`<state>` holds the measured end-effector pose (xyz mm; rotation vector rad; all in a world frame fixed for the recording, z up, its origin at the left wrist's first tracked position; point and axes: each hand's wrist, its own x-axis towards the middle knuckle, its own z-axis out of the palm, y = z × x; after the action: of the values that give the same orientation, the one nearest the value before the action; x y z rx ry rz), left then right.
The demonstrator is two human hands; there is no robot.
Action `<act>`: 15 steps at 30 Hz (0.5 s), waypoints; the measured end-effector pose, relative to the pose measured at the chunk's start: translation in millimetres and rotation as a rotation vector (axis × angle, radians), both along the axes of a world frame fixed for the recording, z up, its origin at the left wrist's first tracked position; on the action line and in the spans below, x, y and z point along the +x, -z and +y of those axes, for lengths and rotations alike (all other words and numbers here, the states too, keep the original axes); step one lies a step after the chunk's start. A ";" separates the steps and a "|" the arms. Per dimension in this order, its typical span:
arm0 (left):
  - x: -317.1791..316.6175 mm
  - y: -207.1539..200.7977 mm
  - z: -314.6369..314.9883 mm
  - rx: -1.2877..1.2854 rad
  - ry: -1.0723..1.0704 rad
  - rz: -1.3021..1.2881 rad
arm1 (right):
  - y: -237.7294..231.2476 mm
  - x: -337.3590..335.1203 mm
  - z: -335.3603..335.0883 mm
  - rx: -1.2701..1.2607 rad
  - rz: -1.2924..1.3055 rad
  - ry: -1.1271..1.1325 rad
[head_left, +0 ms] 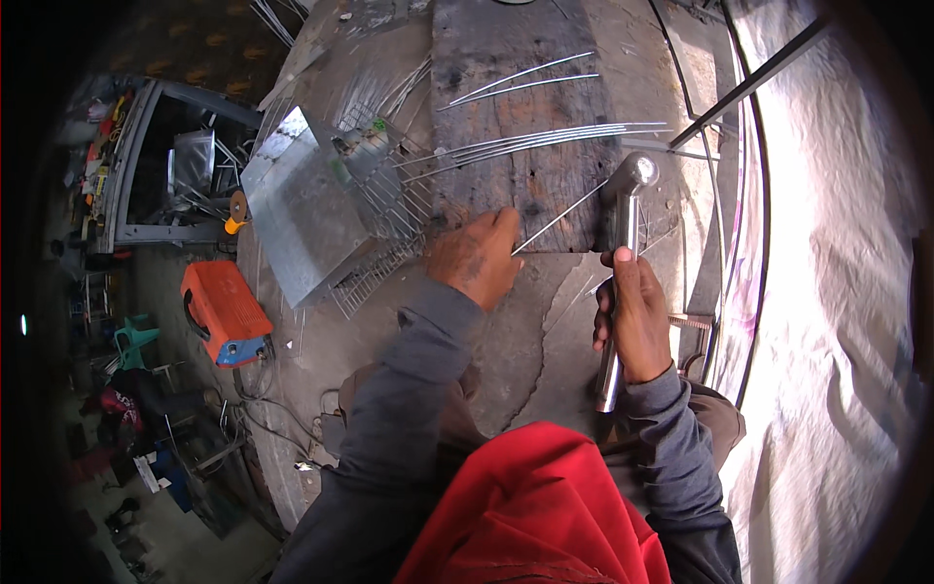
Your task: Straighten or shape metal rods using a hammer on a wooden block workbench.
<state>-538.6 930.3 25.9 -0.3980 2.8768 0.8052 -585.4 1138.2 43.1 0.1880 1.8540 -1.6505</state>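
My left hand (477, 255) pinches the near end of a thin metal rod (559, 216), which slants up to the right over a dark, worn wooden board (525, 109). In my right hand (637, 319) is a shiny metal hammer (630, 219), gripped partway along its handle. Its rounded head points away from me, close to the rod's far end; whether they touch I cannot tell. Several loose rods (545, 139) lie across the board beyond my hands, and two more rods (525, 84) lie farther off.
Left of the board stand a bent sheet-metal piece (311, 214) and wire grids (394, 200). An orange machine (226, 300) with cables sits at the left edge. A dark metal bar (749, 88) slants in from the upper right, before a pale hanging cloth (827, 341).
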 end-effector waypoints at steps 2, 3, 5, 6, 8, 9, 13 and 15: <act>0.6 -1.6 0.4 -0.024 0.016 0.041 | -0.7 -0.4 -0.6 -0.017 0.000 0.011; 0.1 -5.4 -0.9 0.049 0.040 0.004 | -0.3 -0.6 -1.2 -0.033 -0.003 0.023; 0.5 -7.6 -4.5 0.123 0.060 -0.033 | 1.9 -0.5 -2.2 -0.042 -0.006 0.027; 1.1 -7.7 -6.1 0.311 0.026 -0.073 | 1.9 -0.1 -1.6 -0.045 -0.008 0.038; 2.9 -8.3 -5.8 0.502 -0.007 -0.114 | -0.7 -0.9 -2.1 -0.047 -0.011 0.036; 3.5 -8.6 -4.6 0.568 -0.090 -0.098 | -1.8 -1.3 -2.4 -0.053 -0.014 0.036; 1.4 -5.7 -8.3 0.705 -0.067 -0.189 | -3.3 -1.8 -2.2 -0.041 -0.007 0.031; 1.7 -12.7 -7.0 0.886 -0.101 -0.229 | -1.7 -2.7 -0.9 -0.045 -0.024 0.038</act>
<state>-536.9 923.4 38.7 -0.4638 2.0235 1.7686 -588.1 1137.4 44.8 0.2241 1.8039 -1.7065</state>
